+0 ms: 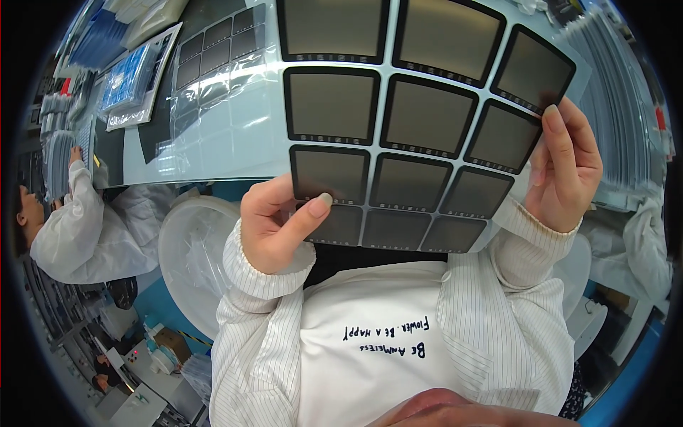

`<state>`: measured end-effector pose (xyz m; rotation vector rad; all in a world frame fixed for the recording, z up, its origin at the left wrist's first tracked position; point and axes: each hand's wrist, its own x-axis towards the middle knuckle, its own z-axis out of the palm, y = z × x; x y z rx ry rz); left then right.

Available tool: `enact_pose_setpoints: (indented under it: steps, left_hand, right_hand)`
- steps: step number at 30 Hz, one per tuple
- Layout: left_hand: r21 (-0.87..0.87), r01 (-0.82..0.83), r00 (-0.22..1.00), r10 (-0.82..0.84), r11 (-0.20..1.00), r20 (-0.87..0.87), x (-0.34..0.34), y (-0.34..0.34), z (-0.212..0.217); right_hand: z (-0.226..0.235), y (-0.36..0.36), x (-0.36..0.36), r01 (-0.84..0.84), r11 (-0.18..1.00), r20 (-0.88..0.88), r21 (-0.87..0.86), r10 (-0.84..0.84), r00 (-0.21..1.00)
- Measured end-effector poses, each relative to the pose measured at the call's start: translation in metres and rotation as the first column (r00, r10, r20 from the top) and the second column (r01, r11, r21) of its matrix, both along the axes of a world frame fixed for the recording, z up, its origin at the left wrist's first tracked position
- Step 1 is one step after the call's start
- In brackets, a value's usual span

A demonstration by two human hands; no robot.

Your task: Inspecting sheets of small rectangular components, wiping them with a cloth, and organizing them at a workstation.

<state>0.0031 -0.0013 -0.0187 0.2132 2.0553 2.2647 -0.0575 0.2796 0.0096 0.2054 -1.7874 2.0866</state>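
Sheet of dark square panels [413,128] held up close before the camera, filling the centre and upper field from about 10 o'clock round to 2 o'clock. Panels set in a grid, each black-framed with a grey centre, on a pale glossy backing.

Left hand [274,224] at roughly 7 o'clock of the sheet, clamped on its lower left corner: thumb pressed flat across the front of the bottom row, fingers behind and out of sight. Right hand [565,171] at 3 o'clock, closed on the right edge, fingers laid over the front of the outermost panel, thumb hidden behind.

Long axis of sheet runs left to right, sagging slightly toward the right. Both hands already in contact; neither nearer than the other. Left grip low, right grip higher, so sheet hangs between them on a diagonal.

White striped sleeves [249,334] on both forearms. Person in white coat [85,228] at 9 o'clock, occupied at a separate counter [135,78].
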Motion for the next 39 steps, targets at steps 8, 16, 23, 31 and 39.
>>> enact_pose_setpoints:
  steps: [8, 16, 23, 31, 39]
  left_hand:
    - [-0.022, 0.075, 0.997, -0.075, 0.997, 0.002, -0.002, 0.001, 0.005]
    - [-0.07, 0.118, 0.993, -0.117, 0.991, 0.017, -0.001, 0.0, 0.007]
    - [-0.061, 0.132, 0.991, -0.131, 0.989, 0.027, -0.002, 0.001, 0.007]
    - [-0.04, 0.104, 0.995, -0.104, 0.994, -0.005, -0.004, 0.003, 0.01]
    - [0.052, 0.062, 0.996, -0.059, 0.997, -0.062, -0.003, 0.003, 0.004]
  right_hand:
    - [-0.009, 0.014, -0.001, -0.024, 1.0, -0.027, -0.021, 0.023, 0.999]
    - [-0.016, 0.018, -0.002, 0.015, 0.999, -0.013, 0.044, -0.014, 1.0]
    - [-0.015, 0.018, -0.004, 0.014, 0.999, -0.016, 0.035, -0.014, 1.0]
    - [-0.01, 0.015, -0.007, 0.022, 0.999, 0.0, -0.026, -0.022, 1.0]
    - [-0.001, 0.015, -0.02, 0.032, 0.999, -0.033, 0.002, -0.032, 0.999]
